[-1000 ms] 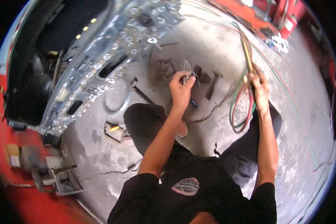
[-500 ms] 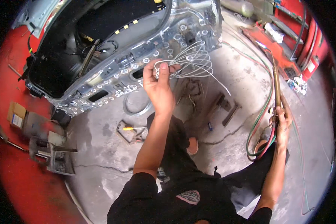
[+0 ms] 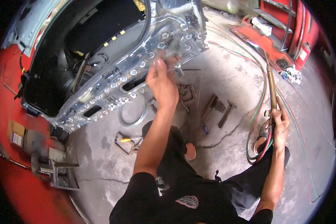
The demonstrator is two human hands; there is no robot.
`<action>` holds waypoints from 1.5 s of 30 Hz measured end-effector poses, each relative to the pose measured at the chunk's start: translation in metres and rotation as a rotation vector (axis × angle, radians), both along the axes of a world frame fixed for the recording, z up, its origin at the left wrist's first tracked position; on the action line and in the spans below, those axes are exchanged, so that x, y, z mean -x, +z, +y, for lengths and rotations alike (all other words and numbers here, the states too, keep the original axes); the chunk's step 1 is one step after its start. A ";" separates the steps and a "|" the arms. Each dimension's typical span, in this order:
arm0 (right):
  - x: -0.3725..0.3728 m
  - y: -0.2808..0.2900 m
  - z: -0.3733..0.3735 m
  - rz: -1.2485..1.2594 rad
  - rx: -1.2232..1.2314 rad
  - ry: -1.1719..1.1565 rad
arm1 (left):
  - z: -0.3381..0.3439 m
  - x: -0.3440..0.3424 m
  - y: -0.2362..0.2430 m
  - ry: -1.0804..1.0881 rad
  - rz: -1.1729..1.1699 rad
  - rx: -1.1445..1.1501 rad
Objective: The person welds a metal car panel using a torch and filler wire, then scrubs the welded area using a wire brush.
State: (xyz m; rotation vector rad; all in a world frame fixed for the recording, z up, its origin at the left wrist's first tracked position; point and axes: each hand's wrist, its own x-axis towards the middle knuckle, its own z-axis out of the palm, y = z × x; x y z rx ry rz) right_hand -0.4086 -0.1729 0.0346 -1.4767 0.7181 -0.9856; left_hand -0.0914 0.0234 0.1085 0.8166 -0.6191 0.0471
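My left hand (image 3: 162, 84) is raised in front of the car body's rear panel (image 3: 110, 87), thumb up and fingers curled round a loose coil of thin wire. The wire's loops are smeared by motion and barely show against the bare metal. On the right, my right hand (image 3: 280, 121) grips a brass gas torch (image 3: 271, 80) by its handle, tip pointing away from me. A green and a red hose (image 3: 258, 158) loop down from the torch's rear end beside my knee. No flame can be made out clearly at the tip.
A ring of wire (image 3: 132, 121) and a yellow-handled screwdriver (image 3: 126, 140) lie on the concrete floor. Rusty metal pieces (image 3: 225, 115) lie ahead of my feet. A red floor jack (image 3: 259, 43) and a fire extinguisher (image 3: 302, 56) stand at the far right; a cardboard box (image 3: 16, 132) is at left.
The view has shifted, so the car body sits further left and lower. My left hand has come closer to the panel with the wire, which is now blurred. The right hand keeps its grip.
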 end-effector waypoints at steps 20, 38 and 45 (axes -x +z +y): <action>0.011 0.004 0.006 -0.061 -0.092 0.043 | -0.032 -0.053 -0.021 0.691 -0.874 -0.964; 0.007 0.000 0.009 -0.028 -0.104 0.137 | -0.040 -0.096 -0.043 0.307 -0.486 -0.923; 0.007 -0.001 0.010 -0.031 -0.125 0.137 | -0.033 -0.066 -0.013 0.693 -0.698 -0.977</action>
